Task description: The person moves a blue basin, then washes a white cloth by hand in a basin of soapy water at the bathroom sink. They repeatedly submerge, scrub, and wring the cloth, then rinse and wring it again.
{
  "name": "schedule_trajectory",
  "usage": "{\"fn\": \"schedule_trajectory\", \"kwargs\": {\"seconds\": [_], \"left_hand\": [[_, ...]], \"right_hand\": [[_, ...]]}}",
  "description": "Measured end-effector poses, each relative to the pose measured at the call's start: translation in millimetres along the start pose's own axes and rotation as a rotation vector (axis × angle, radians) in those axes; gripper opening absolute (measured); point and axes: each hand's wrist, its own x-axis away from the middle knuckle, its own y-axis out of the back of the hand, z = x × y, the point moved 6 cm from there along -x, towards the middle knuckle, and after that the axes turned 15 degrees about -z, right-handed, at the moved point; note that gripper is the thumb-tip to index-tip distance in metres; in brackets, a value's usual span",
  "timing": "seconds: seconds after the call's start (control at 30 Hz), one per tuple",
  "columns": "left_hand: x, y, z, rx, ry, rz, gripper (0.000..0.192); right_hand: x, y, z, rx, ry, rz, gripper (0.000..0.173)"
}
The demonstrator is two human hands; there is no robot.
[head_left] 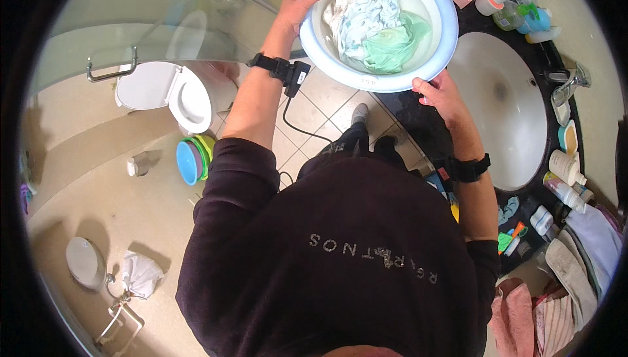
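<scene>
Both my hands grip a light-blue plastic basin by its rim, in front of me at the top of the view. My left hand holds the left side, thumb over the rim. With its thumb on the near right edge, my right hand holds the basin close to the sink. Wet cloths lie inside: a pale blue patterned one, a mint-green one and a whitish one with checks. What looks like water surrounds them. My fingers beneath the rim are mostly hidden.
A white oval sink with a faucet is set in a black counter at right, with bottles around it. At left are a glass door handle, a white toilet and stacked basins. Towels hang lower right.
</scene>
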Motion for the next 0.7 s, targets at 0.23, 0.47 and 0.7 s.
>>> {"fn": "schedule_trajectory", "kwargs": {"seconds": [0.23, 0.47, 0.7], "left_hand": [[3, -4, 0, 0.107, 0.027, 0.032, 0.035], [6, -6, -3, 0.079, 0.007, 0.047, 0.038], [6, 3, -3, -0.084, -0.039, -0.072, 0.057]], "right_hand": [[3, 2, 5, -0.005, -0.001, -0.025, 0.063], [-8, 21, 24, -0.061, 0.027, -0.184, 0.064], [-44, 32, 40, 0.092, 0.111, -0.211, 0.057]]}}
